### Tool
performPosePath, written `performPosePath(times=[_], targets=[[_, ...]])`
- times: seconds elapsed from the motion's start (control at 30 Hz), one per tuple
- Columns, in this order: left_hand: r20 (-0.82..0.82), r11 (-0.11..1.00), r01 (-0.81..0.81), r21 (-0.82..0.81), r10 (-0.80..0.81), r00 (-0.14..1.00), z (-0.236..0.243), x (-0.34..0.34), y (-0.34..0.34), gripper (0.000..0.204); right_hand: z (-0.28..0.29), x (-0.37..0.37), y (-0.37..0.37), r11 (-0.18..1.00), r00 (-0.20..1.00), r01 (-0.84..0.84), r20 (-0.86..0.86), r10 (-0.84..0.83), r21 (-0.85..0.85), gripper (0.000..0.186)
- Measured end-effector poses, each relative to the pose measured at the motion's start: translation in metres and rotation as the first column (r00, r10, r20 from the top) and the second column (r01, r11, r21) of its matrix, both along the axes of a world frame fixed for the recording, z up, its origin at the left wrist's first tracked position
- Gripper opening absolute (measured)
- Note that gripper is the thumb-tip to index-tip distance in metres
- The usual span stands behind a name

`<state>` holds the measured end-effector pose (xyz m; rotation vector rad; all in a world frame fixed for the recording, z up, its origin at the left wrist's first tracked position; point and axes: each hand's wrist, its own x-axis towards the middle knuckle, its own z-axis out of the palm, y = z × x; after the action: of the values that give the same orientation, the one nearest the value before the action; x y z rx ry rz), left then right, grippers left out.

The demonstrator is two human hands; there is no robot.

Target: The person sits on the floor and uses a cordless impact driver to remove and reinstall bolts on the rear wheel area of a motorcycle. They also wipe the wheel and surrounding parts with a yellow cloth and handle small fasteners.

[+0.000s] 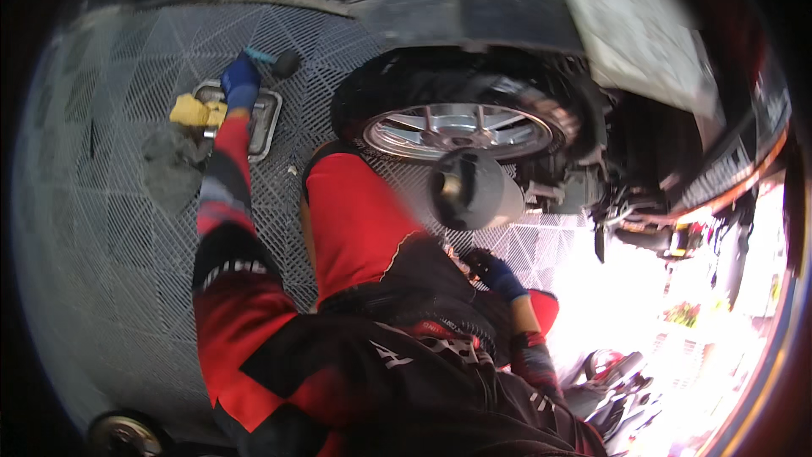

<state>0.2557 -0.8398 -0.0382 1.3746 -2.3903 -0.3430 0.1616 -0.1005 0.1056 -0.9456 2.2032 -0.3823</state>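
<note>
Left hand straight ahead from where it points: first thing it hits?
Likely the teal handle of the black-headed tool, right at the left hand; whether they already touch is unclear. Beyond it, grey floor matting.

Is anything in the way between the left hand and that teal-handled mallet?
Nothing visible: the left hand is right at the handle of the mallet, though its grip is unclear. The yellow cloth lies on the other side, not between them.

Grey grid flr; dark rag on it, L; wheel btm L, partly cut off; red flwrs R, bright bkgd.
</note>
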Motion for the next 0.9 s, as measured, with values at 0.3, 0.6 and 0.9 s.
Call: performPosePath(times=[0.3, 0.6, 0.9], targets=[[-0.621, 0.936, 0.16, -0.312, -0.329, 0.712, 0.225, 0.117, 0.308, 0.012, 0.092, 0.041, -0.082, 0.972, 0.978, -0.209, -0.022, 0.208, -0.104, 0.041], [-0.269, 0.204, 0.907, -0.369, -0.957, 0.106, 0.329, 0.091, 0.448, 0.031, 0.189, 0.123, -0.105, 0.429, 0.892, 0.433, 0.444, -0.081, -0.792, 0.038], [-0.264, 0.762, 0.572, -0.303, -0.644, 0.718, 0.297, 0.024, 0.369, 0.04, 0.121, 0.008, -0.011, 0.151, 0.51, 0.829, 0.618, -0.598, -0.538, 0.036]])
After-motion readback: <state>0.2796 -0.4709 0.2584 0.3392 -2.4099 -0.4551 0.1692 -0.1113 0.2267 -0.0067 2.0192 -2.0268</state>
